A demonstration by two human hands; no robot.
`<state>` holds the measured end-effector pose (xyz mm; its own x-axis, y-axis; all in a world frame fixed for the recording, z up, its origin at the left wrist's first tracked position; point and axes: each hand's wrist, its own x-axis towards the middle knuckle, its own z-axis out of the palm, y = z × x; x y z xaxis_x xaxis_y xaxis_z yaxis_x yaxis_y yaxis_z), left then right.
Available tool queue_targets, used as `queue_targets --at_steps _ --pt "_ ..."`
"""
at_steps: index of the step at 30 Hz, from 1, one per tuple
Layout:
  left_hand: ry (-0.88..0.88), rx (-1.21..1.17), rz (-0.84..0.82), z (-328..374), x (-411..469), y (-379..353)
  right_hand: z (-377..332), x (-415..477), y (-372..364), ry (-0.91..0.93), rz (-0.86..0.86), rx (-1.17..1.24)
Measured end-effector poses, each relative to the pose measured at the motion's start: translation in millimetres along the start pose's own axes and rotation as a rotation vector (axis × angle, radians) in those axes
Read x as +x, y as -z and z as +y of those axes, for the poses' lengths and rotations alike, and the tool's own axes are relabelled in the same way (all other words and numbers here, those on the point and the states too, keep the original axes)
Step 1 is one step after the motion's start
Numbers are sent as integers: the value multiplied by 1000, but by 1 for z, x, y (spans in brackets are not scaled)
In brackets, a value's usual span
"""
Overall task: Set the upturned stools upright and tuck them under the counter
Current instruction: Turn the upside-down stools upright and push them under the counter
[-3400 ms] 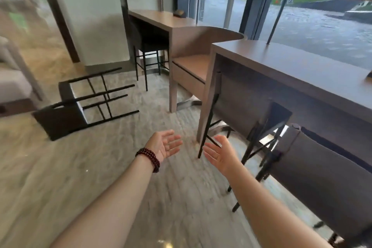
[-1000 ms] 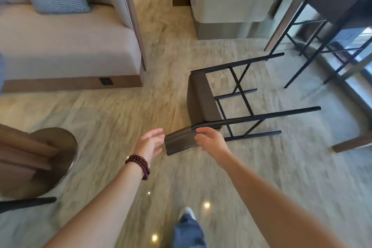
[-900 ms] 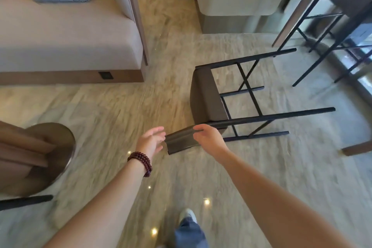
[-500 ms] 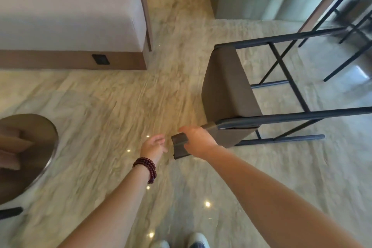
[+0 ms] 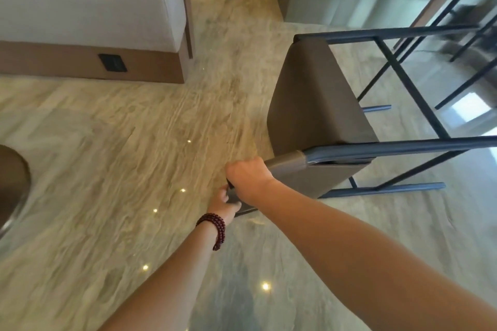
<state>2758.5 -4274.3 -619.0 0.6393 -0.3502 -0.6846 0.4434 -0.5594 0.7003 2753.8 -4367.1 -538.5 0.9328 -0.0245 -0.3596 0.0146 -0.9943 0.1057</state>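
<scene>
The stool (image 5: 320, 105) lies on its side on the marble floor (image 5: 113, 158), its black legs (image 5: 403, 32) pointing right toward other stool legs (image 5: 462, 43) under the counter. Your right hand (image 5: 248, 179) is clenched over the edge of its low backrest (image 5: 285, 166), and your left hand (image 5: 224, 205), beaded bracelet (image 5: 213, 226) at the wrist, grips the same edge from below. The sofa (image 5: 88, 2) stands well apart at upper left, and a round table base (image 5: 10, 185) sits at the left edge.
</scene>
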Motion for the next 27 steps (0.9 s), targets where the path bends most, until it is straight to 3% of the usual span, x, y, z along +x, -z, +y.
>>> queue_targets --at_steps 4,8,15,21,27 --pt "81 -220 -50 9 6 -19 17 -16 25 21 14 24" --pt "-67 -71 132 42 -14 -28 44 -43 61 28 35 30" --pt "-175 48 211 148 -95 -26 93 -111 154 -39 57 102" --pt "-254 214 206 268 -171 -27 156 -175 264 -170 129 261" --pt "-337 501 134 361 -221 -65 227 -237 316 -392 190 343"
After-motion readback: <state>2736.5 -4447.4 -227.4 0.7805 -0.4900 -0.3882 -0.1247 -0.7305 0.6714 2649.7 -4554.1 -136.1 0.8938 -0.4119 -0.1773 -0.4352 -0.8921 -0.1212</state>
